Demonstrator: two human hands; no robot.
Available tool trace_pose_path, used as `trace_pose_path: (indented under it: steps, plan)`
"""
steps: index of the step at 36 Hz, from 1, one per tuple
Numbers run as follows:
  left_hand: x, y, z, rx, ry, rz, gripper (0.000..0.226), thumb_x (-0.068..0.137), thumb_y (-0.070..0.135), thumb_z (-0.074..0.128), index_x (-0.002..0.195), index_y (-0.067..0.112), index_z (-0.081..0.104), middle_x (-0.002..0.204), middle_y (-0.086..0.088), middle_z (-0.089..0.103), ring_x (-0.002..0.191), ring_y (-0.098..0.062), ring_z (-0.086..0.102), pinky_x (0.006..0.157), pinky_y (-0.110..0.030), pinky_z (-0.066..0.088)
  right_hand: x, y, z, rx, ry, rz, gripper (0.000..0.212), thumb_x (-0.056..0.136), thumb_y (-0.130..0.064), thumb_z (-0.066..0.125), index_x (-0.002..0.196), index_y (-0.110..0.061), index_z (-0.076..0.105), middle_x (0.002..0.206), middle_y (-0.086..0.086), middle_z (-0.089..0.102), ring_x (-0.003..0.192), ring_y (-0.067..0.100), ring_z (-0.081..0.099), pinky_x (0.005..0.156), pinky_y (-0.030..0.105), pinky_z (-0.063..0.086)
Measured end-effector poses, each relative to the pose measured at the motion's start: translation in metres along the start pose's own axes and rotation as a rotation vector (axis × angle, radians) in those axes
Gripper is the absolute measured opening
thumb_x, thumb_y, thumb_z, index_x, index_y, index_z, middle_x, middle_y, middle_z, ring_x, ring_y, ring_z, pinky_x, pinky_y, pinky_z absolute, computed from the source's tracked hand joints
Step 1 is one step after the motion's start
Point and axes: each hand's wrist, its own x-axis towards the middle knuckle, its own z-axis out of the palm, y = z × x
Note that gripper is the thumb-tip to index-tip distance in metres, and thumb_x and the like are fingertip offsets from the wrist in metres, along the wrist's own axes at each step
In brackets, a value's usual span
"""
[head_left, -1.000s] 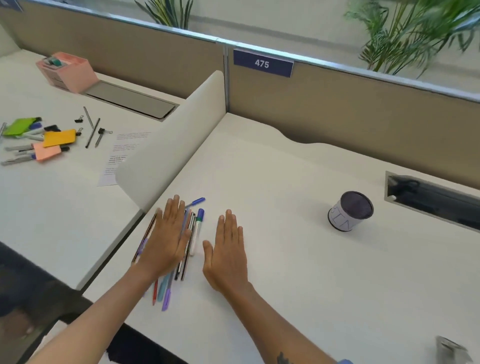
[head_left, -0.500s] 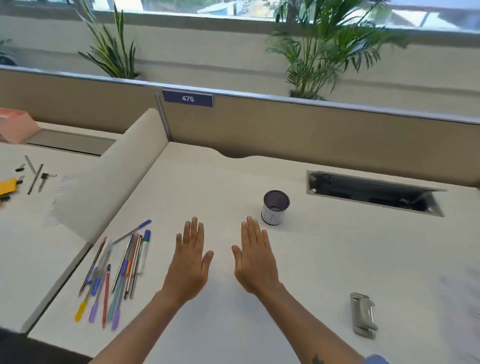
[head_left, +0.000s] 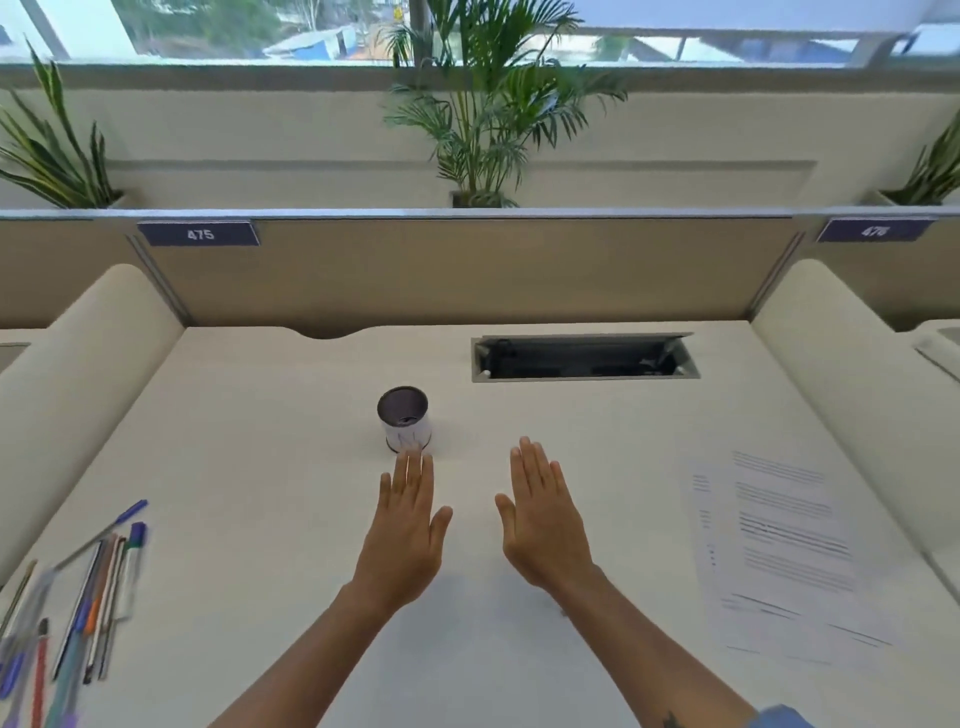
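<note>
Both hands flat, fingers straight and together, holding nothing: left hand (head_left: 402, 540) and right hand (head_left: 545, 525) side by side, palms down over the desk (head_left: 291, 467). Pen cup (head_left: 405, 421) upright just beyond the left fingertips; contact unclear from blur. A second ago the left hand lay on the pens (head_left: 88, 597); these now sit well apart, near left. Printed sheet (head_left: 784, 551) newly in view, right.

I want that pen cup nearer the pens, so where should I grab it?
Wrap the left hand round the side wall of the pen cup, coming from the near side: it stands upright, mouth up, just beyond that hand.
</note>
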Motion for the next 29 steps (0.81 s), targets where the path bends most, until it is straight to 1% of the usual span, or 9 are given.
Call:
trace_pose_path:
  steps: [3,10,13,16,20,26,29]
  plan:
    - [0.006,0.013,0.009,-0.019,-0.005,0.02,0.074,0.109,0.051,0.011,0.169,0.017,-0.017,0.177,0.001,-0.031,0.165,-0.017,-0.027,0.135,-0.041,-0.013,-0.003,0.016,-0.009,-0.011,0.006,0.025,0.07,0.112,-0.042,0.029,0.171,-0.011,0.01,0.18,0.003,-0.001,0.166,0.018,-0.008,0.136,0.042,0.006]
    - [0.035,0.093,0.053,-0.045,-0.089,0.123,0.073,0.114,0.045,0.019,0.169,0.016,-0.02,0.175,0.0,-0.035,0.163,-0.017,-0.032,0.136,-0.044,-0.01,-0.031,0.096,-0.039,-0.043,0.022,0.139,0.071,0.112,-0.046,0.023,0.171,-0.01,0.007,0.18,0.004,-0.004,0.166,0.018,-0.01,0.136,0.042,0.003]
    - [0.045,0.123,0.068,-0.049,-0.134,0.15,0.074,0.116,0.043,0.023,0.168,0.015,-0.021,0.175,-0.001,-0.036,0.162,-0.017,-0.034,0.136,-0.044,-0.01,-0.041,0.125,-0.049,-0.051,0.028,0.176,0.071,0.111,-0.044,0.024,0.171,-0.009,0.008,0.18,0.005,-0.003,0.166,0.019,-0.009,0.136,0.043,0.004]
    - [0.053,0.151,0.082,-0.056,-0.185,0.174,0.073,0.116,0.043,0.021,0.168,0.013,-0.021,0.174,-0.002,-0.037,0.161,-0.017,-0.036,0.137,-0.044,-0.011,-0.052,0.153,-0.059,-0.055,0.031,0.229,0.071,0.111,-0.043,0.025,0.171,-0.008,0.007,0.18,0.005,-0.005,0.166,0.019,-0.01,0.136,0.042,0.002]
    - [0.063,0.181,0.1,-0.068,-0.225,0.209,0.073,0.115,0.044,0.021,0.168,0.014,-0.02,0.175,-0.003,-0.034,0.161,-0.018,-0.035,0.137,-0.043,-0.011,-0.068,0.185,-0.069,-0.064,0.037,0.296,0.07,0.112,-0.04,0.03,0.17,-0.007,0.011,0.18,0.007,-0.002,0.167,0.021,-0.007,0.136,0.045,0.007]
    - [0.074,0.211,0.132,-0.085,-0.258,0.266,0.072,0.116,0.042,0.024,0.17,0.014,-0.015,0.176,-0.002,-0.031,0.163,-0.017,-0.032,0.135,-0.037,-0.016,-0.093,0.226,-0.074,-0.09,0.025,0.387,0.069,0.112,-0.037,0.034,0.17,-0.005,0.013,0.18,0.008,0.001,0.167,0.022,-0.003,0.136,0.046,0.007]
    - [0.079,0.221,0.147,-0.1,-0.291,0.273,0.072,0.116,0.042,0.025,0.169,0.014,-0.016,0.176,-0.001,-0.031,0.162,-0.017,-0.032,0.136,-0.039,-0.014,-0.102,0.242,-0.073,-0.096,0.017,0.422,0.069,0.113,-0.037,0.034,0.169,-0.005,0.013,0.18,0.009,0.001,0.167,0.022,-0.003,0.136,0.045,0.006]
